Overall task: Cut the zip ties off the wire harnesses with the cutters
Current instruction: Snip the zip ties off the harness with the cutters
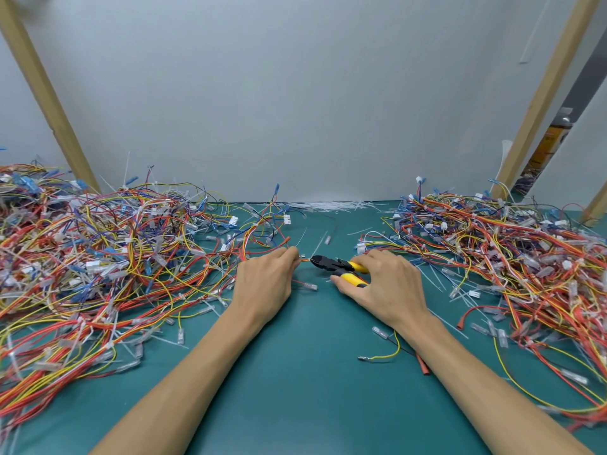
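A teal desk [295, 399] is carrying wire harnesses [98, 257] heaped along its left edge, another heap [512, 257] along its right edge, and white zip ties [328, 205] lying at its back edge.

Backdrop: plain pale grey wall panel [295, 93], matte, fills the upper view. Light on it is even and diffuse.

Below the panel: table with a teal-green mat [295, 395], which meets the panel's bottom edge.

Left of the panel: light wooden post [42, 93], slanted in the wide-angle view, its foot at table level.

Right of the panel: matching wooden post [542, 93]. Further right, at the frame edge, a second piece of wood [596, 205].

Beyond the right post: dark grey strip [588, 73], and below it a yellow-orange can [547, 149] with a metal top. Label unreadable.
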### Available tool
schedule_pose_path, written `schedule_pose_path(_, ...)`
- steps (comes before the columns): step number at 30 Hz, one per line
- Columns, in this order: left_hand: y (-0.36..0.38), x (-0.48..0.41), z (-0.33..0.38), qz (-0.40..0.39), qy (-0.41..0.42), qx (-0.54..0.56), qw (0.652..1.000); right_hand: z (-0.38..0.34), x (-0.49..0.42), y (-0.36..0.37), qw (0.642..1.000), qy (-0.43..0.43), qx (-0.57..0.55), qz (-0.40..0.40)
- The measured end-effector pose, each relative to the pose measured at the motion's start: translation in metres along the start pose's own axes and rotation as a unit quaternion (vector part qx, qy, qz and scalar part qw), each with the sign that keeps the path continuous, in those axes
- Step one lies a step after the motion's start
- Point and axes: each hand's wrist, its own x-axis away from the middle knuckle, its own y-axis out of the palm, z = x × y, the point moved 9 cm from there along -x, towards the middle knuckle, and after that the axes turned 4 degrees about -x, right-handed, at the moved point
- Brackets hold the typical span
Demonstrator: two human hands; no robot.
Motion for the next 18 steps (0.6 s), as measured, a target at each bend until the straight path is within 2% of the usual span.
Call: schedule_pose_path(18, 0.0030, -0.0011, -0.0020, -0.014, -0.011, 0.004, 1.000, -0.0004, -0.0017, 0.0009, 0.999, 0.007, 0.001, -0.037)
